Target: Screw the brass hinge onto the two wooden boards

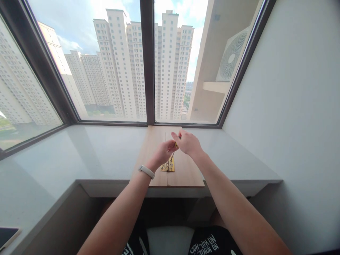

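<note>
A brass-coloured hinge (164,166) lies open across the seam between two light wooden boards (185,177). Above it, my right hand (189,142) is closed around the handle of a screwdriver (173,153), which leans with its thin shaft running down to the hinge's right leaf. My left hand (165,150) is closed at the lower part of the handle, its fingers against the tool. Small dark spots show on the hinge, too small to tell screws from holes. The screwdriver's tip is hard to make out against the hinge.
The boards rest on a white sill counter (111,152) and reach its front edge. Dark window frames (150,71) rise behind, and a white wall (287,106) stands at right. A dark flat device (7,236) lies at the lower left.
</note>
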`<state>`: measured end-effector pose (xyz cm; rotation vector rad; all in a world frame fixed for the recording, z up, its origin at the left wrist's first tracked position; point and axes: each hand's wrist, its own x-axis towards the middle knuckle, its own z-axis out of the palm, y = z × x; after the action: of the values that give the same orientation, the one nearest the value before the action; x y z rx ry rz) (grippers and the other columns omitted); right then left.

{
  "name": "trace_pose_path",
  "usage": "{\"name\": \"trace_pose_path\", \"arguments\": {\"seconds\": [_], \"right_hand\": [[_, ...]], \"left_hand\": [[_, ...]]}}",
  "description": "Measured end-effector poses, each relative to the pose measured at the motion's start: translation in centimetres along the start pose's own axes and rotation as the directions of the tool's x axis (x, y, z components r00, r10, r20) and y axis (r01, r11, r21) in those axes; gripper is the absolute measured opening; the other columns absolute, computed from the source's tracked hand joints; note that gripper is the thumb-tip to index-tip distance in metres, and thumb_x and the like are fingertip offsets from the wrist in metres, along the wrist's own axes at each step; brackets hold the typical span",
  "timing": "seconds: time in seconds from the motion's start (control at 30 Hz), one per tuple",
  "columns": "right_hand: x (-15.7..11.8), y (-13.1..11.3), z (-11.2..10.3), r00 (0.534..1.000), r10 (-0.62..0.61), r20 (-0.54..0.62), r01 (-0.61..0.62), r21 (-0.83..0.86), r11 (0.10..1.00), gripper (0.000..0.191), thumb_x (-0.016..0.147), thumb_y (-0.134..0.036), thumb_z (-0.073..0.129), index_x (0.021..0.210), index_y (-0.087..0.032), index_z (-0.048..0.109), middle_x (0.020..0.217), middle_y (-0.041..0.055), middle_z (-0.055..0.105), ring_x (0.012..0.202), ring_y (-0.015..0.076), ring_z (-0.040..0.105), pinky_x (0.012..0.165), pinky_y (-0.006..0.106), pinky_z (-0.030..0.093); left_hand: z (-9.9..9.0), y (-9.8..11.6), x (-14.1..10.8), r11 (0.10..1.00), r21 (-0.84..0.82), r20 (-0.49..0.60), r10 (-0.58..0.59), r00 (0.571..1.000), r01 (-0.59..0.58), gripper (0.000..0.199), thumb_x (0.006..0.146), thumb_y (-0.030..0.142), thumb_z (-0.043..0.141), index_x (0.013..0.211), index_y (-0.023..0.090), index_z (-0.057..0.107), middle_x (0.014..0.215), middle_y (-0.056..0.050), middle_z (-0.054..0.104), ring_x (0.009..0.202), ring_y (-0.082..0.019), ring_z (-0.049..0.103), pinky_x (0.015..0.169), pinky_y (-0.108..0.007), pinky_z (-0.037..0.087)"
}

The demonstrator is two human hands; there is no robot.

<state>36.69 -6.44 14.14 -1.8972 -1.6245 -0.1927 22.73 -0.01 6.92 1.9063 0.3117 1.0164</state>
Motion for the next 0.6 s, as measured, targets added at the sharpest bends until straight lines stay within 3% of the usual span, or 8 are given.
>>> {"name": "trace_pose_path", "arguments": {"seconds": [0.1, 0.27, 0.47, 0.6], "right_hand": [[-0.4, -0.5, -1.4, 1.000, -0.013, 0.014, 0.015, -0.119, 0.993, 0.043, 0.092, -0.062, 0.056, 0.080, -0.022, 0.064, 0.071, 0.0098, 0.066, 0.071, 0.0256, 0.062, 0.068, 0.035, 0.040], [-0.8, -1.8, -2.6, 0.998, -0.039, 0.055, 0.050, -0.214, 0.976, 0.028, 0.092, -0.042, 0.063, 0.077, -0.018, 0.069, 0.075, 0.0146, 0.070, 0.075, 0.0277, 0.066, 0.067, 0.035, 0.040], [-0.6, -1.7, -2.6, 0.979, -0.155, 0.134, 0.176, -0.165, 0.970, 0.016, 0.092, -0.028, 0.061, 0.080, -0.020, 0.067, 0.076, 0.0119, 0.070, 0.073, 0.0254, 0.064, 0.064, 0.033, 0.035], [-0.4, -1.0, -2.6, 0.943, -0.267, 0.200, 0.289, -0.093, 0.953, 0.009, 0.091, -0.020, 0.061, 0.082, -0.022, 0.064, 0.080, 0.0075, 0.070, 0.069, 0.0213, 0.060, 0.064, 0.031, 0.032]], "left_hand": [[0.1, -0.4, 0.0, 0.999, 0.043, -0.028, 0.015, 0.999, -0.014, 0.026, 0.091, 0.025, 0.068, 0.116, 0.017, 0.069, 0.105, -0.011, 0.077, 0.101, -0.026, 0.073, 0.098, -0.047, 0.057], [0.4, -0.6, 0.1, 0.994, 0.107, -0.066, -0.007, 0.998, 0.014, 0.025, 0.089, 0.026, 0.071, 0.113, 0.019, 0.070, 0.103, -0.011, 0.077, 0.101, -0.027, 0.073, 0.093, -0.045, 0.059], [0.4, -0.4, 0.0, 0.995, 0.093, -0.126, -0.030, 0.992, 0.042, 0.021, 0.084, 0.030, 0.077, 0.098, 0.017, 0.067, 0.094, -0.009, 0.075, 0.089, -0.022, 0.073, 0.084, -0.040, 0.061], [0.3, -0.5, -0.5, 0.995, 0.087, -0.105, -0.033, 0.994, 0.042, 0.022, 0.088, 0.030, 0.073, 0.106, 0.019, 0.067, 0.098, -0.009, 0.075, 0.097, -0.023, 0.072, 0.088, -0.041, 0.060]]}}
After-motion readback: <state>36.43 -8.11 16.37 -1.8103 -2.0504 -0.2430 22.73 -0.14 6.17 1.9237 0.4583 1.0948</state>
